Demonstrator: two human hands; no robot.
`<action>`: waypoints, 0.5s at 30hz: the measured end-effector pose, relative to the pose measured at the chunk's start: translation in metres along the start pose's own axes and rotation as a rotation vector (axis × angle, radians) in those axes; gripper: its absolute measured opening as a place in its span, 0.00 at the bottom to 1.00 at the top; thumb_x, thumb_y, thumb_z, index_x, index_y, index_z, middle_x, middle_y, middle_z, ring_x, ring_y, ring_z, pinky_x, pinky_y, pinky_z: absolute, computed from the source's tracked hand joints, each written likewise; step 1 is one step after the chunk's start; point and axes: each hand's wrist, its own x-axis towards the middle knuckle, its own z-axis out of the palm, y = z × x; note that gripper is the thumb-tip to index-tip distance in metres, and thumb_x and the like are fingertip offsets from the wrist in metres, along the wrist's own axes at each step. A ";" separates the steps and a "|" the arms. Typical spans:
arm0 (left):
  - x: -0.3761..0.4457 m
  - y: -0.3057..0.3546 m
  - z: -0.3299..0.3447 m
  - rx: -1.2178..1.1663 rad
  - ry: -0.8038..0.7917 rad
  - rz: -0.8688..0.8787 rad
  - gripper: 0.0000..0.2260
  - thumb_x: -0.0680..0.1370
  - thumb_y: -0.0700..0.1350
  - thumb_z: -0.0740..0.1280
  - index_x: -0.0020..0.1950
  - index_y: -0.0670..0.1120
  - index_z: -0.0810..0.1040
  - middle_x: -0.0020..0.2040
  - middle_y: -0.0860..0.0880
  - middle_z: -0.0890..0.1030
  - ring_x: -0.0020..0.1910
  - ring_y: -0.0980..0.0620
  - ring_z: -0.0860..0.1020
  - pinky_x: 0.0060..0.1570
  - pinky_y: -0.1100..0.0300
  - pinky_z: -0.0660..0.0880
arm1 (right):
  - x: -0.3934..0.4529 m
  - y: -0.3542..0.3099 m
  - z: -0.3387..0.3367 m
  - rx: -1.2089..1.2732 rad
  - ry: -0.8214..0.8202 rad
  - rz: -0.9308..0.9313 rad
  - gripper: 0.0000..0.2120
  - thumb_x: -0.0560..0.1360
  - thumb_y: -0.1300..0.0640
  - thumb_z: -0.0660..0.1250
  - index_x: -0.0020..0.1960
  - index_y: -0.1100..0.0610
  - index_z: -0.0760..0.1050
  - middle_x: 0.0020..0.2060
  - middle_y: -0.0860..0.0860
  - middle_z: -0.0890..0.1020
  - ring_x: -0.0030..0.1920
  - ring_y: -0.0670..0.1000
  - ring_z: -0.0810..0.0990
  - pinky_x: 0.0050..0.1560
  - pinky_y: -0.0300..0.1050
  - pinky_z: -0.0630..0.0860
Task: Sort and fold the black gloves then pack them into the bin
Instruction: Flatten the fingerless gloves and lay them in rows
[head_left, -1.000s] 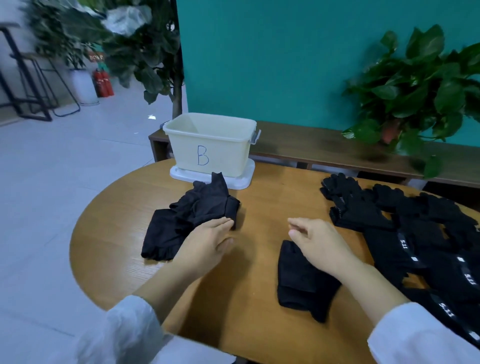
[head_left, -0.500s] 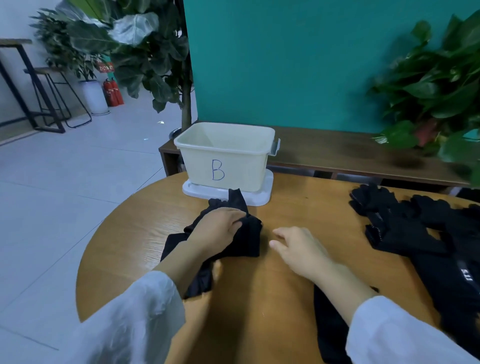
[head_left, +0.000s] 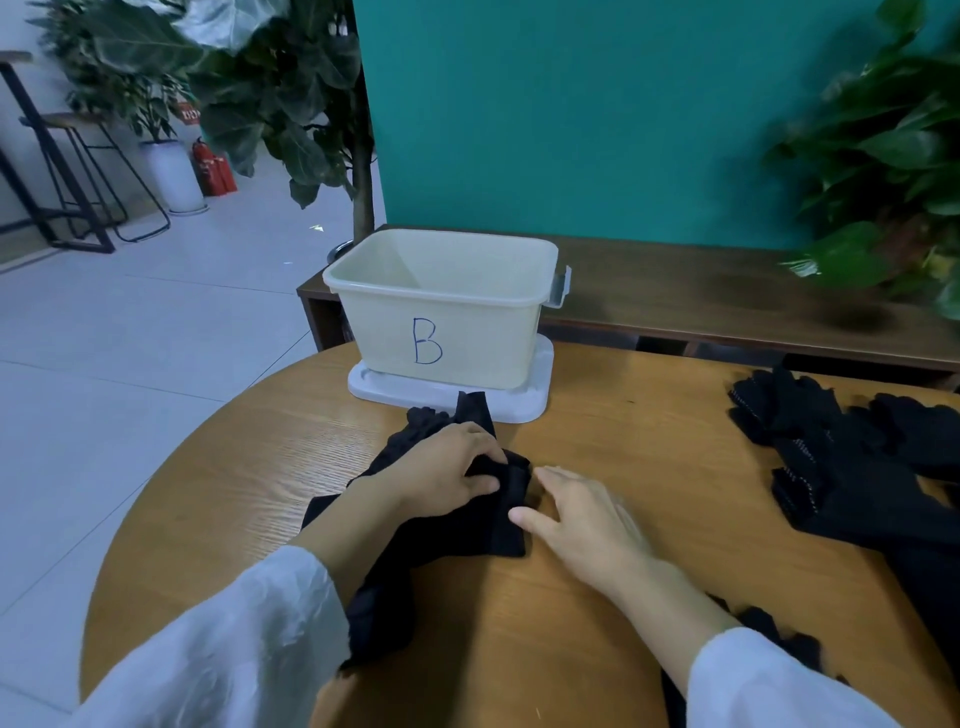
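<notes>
Right hand (head_left: 587, 525) moved in, fingers relaxed, touching folded gloves (head_left: 498, 509), left hand (head_left: 441, 478) still gripping them

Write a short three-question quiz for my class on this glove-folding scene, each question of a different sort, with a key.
1. True or false: the bin marked B already holds folded gloves.
2. Which hand grips the glove bundle near the table's middle? A) left hand B) right hand C) neither
3. Fill in: the pile of unsorted gloves lies on the table to the person's ____.

Key
1. False; the part of its inside that shows is bare.
2. A; its fingers curl over the fabric, while the right hand's straight fingers only touch the bundle's edge.
3. right
</notes>
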 end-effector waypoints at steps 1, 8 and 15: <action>0.000 0.001 -0.001 -0.007 0.012 -0.011 0.11 0.77 0.49 0.70 0.59 0.53 0.79 0.60 0.56 0.74 0.60 0.57 0.72 0.64 0.60 0.67 | 0.000 -0.001 -0.001 0.004 0.000 0.004 0.24 0.78 0.41 0.62 0.68 0.55 0.71 0.67 0.48 0.74 0.66 0.52 0.72 0.63 0.50 0.71; -0.017 0.021 -0.030 -0.148 0.095 -0.069 0.06 0.76 0.46 0.71 0.52 0.53 0.78 0.52 0.57 0.79 0.53 0.58 0.76 0.57 0.61 0.73 | -0.018 -0.010 -0.021 0.073 0.045 0.032 0.26 0.78 0.41 0.64 0.70 0.56 0.69 0.68 0.51 0.73 0.67 0.54 0.72 0.63 0.50 0.71; -0.053 0.061 -0.069 -0.380 0.231 -0.104 0.02 0.77 0.41 0.70 0.48 0.47 0.78 0.44 0.53 0.85 0.40 0.61 0.78 0.44 0.83 0.64 | -0.045 -0.022 -0.042 0.242 0.112 0.063 0.25 0.75 0.41 0.67 0.66 0.55 0.73 0.61 0.51 0.79 0.61 0.55 0.77 0.59 0.53 0.75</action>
